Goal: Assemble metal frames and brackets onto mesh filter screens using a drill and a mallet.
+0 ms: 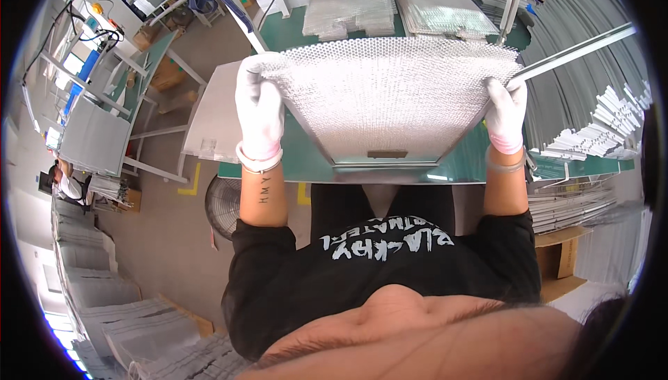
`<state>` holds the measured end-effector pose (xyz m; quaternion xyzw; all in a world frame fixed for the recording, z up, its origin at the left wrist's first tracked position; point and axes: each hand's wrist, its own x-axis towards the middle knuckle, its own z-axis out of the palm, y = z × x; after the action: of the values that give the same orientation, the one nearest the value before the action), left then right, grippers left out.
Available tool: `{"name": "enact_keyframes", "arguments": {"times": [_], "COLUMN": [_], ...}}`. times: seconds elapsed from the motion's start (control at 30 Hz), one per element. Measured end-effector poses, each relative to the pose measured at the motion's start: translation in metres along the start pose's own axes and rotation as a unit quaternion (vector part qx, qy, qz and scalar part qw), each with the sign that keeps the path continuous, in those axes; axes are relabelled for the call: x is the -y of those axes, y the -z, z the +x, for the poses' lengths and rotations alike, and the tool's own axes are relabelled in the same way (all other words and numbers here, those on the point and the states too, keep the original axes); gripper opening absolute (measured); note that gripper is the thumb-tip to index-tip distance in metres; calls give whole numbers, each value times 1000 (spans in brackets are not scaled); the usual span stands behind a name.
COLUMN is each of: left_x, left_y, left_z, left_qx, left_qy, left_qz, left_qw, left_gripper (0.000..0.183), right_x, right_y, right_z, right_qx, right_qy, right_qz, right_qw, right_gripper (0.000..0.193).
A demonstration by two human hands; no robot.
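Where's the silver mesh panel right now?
In the head view, the silver mesh panel is at upper centre, held at its sides between the left hand and the right hand, over the green table.

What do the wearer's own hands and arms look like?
Left hand and right hand: both in white gloves, with a pale band at each wrist, whitish on the left, greyish on the right. Black short sleeves; forearms otherwise bare. Dark lettering marks the left forearm. No cables on either arm.
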<state>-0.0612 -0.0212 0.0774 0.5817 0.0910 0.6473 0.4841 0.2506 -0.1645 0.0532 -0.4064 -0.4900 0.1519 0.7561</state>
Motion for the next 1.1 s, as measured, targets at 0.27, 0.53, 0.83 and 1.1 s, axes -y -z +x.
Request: {"name": "enact_keyframes", "arguments": {"times": [0.27,0.53,0.83,1.1], "left_x": [18,40,34,42], "left_y": [-12,-5,3,13], "left_z": [2,-26,-29,-54], "left_qx": [-82,-21,-3,4], "left_qy": [-90,19,70,-6], "left_qz": [44,-12,6,74], "left_qw": [992,1000,997,997], "left_gripper": [6,24,27,33], "right_x": [-2,-20,-19,-19], "right_y": [-10,0,3,-2], "right_z": [3,-8,-24,-33], "right_qx": [-72,-45,-91,-71], "right_qy": [17,-45,-30,-6], "right_qz": [-67,-93,-130,-57], "right_qw": [995,994,987,996], "right_gripper": [9,12,8,6]}}
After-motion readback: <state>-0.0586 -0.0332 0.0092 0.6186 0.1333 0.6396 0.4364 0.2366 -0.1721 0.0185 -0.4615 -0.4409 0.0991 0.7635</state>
